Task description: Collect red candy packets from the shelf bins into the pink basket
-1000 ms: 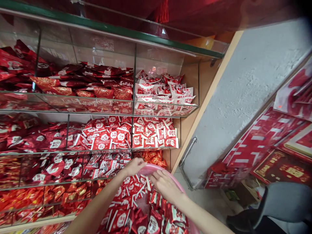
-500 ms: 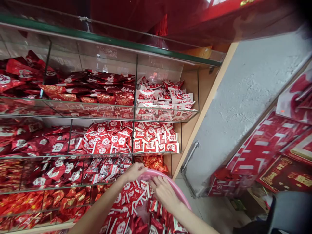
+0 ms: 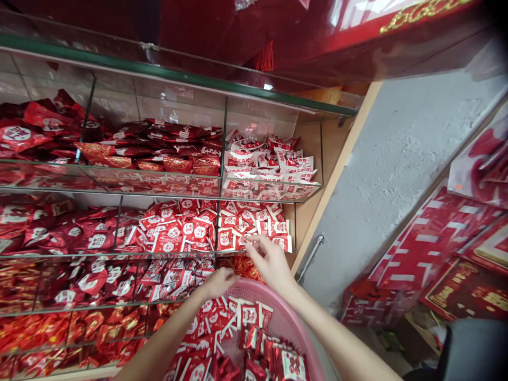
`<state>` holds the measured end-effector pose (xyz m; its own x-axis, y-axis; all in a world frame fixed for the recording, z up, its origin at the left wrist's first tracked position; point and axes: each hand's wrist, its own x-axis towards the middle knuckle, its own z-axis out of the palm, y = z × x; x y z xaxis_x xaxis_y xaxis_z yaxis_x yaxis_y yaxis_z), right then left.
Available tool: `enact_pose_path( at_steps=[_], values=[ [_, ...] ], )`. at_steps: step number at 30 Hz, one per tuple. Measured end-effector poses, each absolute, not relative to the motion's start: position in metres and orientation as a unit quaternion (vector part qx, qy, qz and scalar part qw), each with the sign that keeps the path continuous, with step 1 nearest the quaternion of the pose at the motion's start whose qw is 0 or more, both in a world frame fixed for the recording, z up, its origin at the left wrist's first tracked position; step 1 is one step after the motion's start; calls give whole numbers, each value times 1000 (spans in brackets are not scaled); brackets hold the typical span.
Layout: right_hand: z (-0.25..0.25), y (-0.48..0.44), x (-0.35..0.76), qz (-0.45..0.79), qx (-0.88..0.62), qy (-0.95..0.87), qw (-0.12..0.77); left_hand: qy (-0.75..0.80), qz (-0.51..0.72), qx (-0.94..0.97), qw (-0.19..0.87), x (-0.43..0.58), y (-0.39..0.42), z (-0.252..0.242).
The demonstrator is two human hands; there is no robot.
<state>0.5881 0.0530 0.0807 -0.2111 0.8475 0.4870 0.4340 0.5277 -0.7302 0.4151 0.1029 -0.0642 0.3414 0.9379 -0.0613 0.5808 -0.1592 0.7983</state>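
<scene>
My left hand (image 3: 219, 282) is closed on the back rim of a pink plastic basket (image 3: 307, 330). Inside lie many small red-and-white wrapped candies (image 3: 206, 320) and darker red packets (image 3: 273, 352). Above the basket, my right hand (image 3: 271, 262) reaches to the front edge of a glass shelf bin of red-and-white candy packets (image 3: 238, 222). Its fingers are bent and somewhat apart at the nearest packets, and I see nothing held in them. The fingertips partly cover the packets there.
Glass shelves (image 3: 178, 185) with dividers hold several kinds of red packets (image 3: 95, 238) on the left. White-and-red packets (image 3: 273, 161) fill the bin above my right hand. A wooden side panel (image 3: 337, 169) and grey wall (image 3: 381, 169) stand on the right, near red printed goods (image 3: 428, 238).
My right hand has risen out of the basket to the shelf bin above. Red-and-white packets it covered now show in the basket. My left hand stays at the rim.
</scene>
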Motion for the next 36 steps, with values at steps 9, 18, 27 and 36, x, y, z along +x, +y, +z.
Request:
enact_pose_path(
  at_steps=[9,18,27,36],
  values=[
    [110,114,567,461,-469,-602,453,515,223,749,351,414,102,-61],
    [111,123,563,504,-486,-560,444,520,221,749,347,415,100,-57],
    [112,115,553,513,-468,-550,465,533,219,731,366,414,102,-62],
    [103,86,559,439,-367,-620,537,530,218,732,370,415,104,-63]
  ],
)
